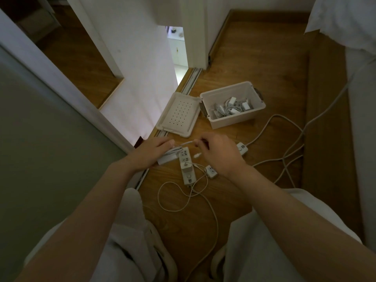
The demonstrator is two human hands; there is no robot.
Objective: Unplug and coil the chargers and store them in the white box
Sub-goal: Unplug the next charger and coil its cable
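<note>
White box (234, 119): open on the floor, coiled chargers already inside, close enough to drop more in.
Lid (177, 117): lies just beside it, out of the way.
Left hand (154, 152): fingers curled on a white charger (165, 158), keeping its loops together.
Right hand (219, 155): pinches the cable (186, 143), likely to wind it.
Power strip (188, 177): one small charger (185, 169) is plugged in.

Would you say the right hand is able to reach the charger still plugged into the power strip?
Probably yes: the charger stands uncovered on the power strip close beside the right hand, though that hand pinches a cable now.
</note>
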